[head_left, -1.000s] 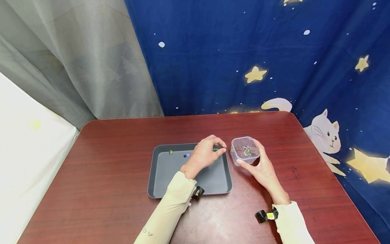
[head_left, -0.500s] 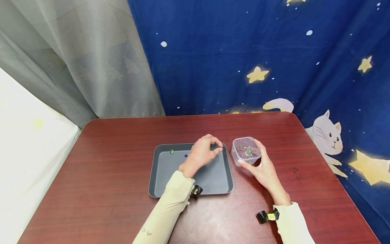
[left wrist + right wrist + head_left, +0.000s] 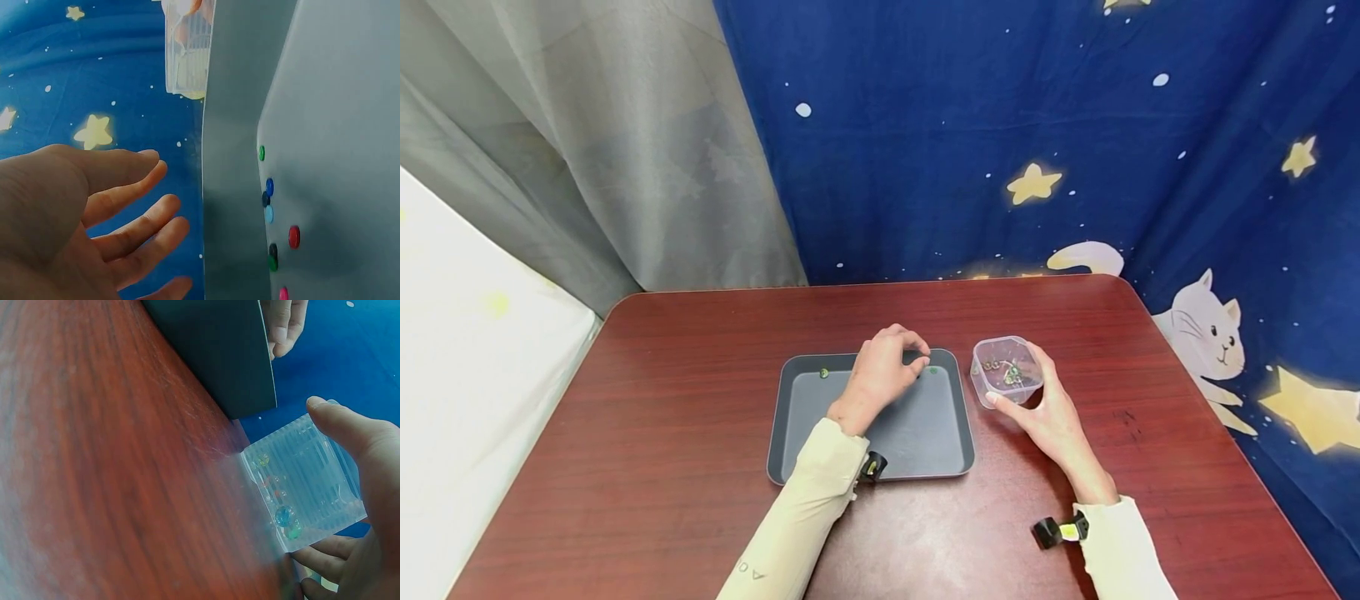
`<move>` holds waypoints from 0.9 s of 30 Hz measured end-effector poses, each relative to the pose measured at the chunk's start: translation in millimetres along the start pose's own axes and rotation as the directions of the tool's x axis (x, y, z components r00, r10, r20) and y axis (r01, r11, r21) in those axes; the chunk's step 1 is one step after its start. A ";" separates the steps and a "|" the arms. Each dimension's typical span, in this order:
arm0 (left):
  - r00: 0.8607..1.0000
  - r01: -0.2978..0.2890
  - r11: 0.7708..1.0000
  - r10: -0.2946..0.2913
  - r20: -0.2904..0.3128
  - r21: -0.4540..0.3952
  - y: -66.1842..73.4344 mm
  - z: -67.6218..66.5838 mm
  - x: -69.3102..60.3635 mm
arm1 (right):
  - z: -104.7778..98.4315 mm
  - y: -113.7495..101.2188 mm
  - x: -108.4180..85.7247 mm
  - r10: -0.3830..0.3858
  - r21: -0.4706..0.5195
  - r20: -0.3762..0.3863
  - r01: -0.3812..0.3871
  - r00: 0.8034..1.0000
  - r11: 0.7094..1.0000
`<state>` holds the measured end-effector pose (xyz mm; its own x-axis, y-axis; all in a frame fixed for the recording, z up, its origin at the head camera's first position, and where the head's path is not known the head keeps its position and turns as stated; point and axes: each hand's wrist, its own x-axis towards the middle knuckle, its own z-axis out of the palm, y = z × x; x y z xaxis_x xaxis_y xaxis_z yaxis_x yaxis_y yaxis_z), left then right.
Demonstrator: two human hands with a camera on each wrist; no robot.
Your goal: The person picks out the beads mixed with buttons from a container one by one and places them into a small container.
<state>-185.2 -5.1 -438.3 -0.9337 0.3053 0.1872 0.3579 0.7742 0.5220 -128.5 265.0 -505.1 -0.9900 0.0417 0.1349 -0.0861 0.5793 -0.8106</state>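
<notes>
My left hand hovers over the grey tray, with loosely bent fingers and the thumb near the fingertips. Nothing shows between them in the left wrist view. Small coloured discs lie along the tray's far side, among them a red disc, a blue disc and a green disc. Another green disc sits towards the tray's far left corner. My right hand grips a clear plastic container by its sides, thumb on one side and fingers on the other. Several small discs are inside it.
The tray and container stand side by side on a reddish-brown table. A blue curtain with stars hangs behind the table's far edge, with a grey curtain to its left. Black wrist cameras sit at both cuffs.
My left hand has moved left, from the tray's right edge by the container to farther over the tray, uncovering a green disc near the far right corner. My right hand keeps holding the container.
</notes>
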 end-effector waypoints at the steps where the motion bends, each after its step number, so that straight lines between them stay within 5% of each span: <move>1: 1.000 0.001 1.000 -0.001 -0.001 0.003 -1.0 -0.4 -0.6 | 0.2 0.2 -0.1 -0.002 0.002 0.000 0.002 1.000 1.000; 10: 1.000 -0.010 0.999 0.010 -0.022 0.045 -11.0 -3.7 -2.4 | 0.9 1.8 0.8 -0.012 0.029 -0.005 0.012 1.000 1.000; 27: 0.995 0.094 0.992 -0.097 0.028 0.081 -26.9 -15.8 -8.4 | 0.5 0.5 -0.2 -0.010 0.025 0.000 0.010 1.000 1.000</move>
<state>-187.2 -37.3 -440.8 -0.9631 0.2447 0.1122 0.2685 0.8419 0.4682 -128.3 264.9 -505.8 -0.9890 0.0363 0.1431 -0.0986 0.5589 -0.8233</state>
